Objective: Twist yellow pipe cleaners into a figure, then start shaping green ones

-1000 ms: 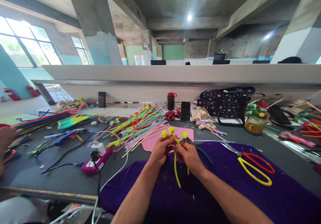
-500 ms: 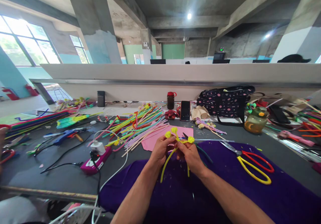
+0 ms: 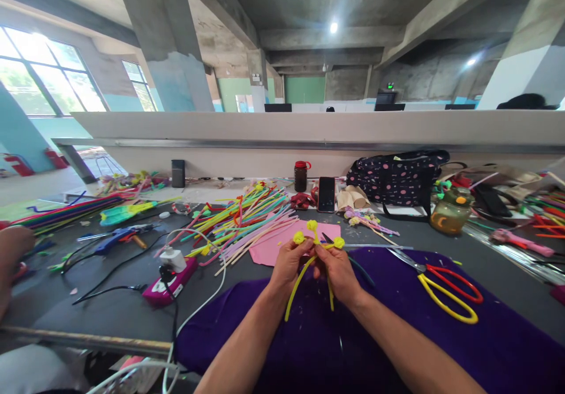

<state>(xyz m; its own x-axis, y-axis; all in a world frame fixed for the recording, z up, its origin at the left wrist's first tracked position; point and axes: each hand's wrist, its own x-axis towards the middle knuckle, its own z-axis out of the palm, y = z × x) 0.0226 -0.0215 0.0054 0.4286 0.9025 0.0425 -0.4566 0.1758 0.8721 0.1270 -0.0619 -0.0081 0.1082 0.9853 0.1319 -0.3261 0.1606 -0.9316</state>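
Observation:
Both hands hold up yellow pipe cleaners (image 3: 296, 289) that are joined together, with three small curled yellow balls at the top and two loose ends hanging down. My left hand (image 3: 288, 261) pinches the piece on its left side, just below one ball. My right hand (image 3: 339, 267) pinches it close to the middle, under the right-hand ball. The fingertips nearly meet and hide the join. Beneath the hands lies a dark purple cloth (image 3: 247, 311). Scissors (image 3: 450, 294) with one red and one yellow handle rest on the cloth to the right.
Loose coloured pipe cleaners (image 3: 247, 217) and pink paper (image 3: 265, 253) lie behind my hands. A magenta power strip (image 3: 163, 291) with cables and a blue glue gun (image 3: 112, 241) are on the left. Another person's hand (image 3: 15, 253) is at the far left. A phone (image 3: 326, 194) stands upright.
My hands and the yellow pipe cleaners have shifted slightly to the right, with the same grip. At the far left the other person's hand has come further into view.

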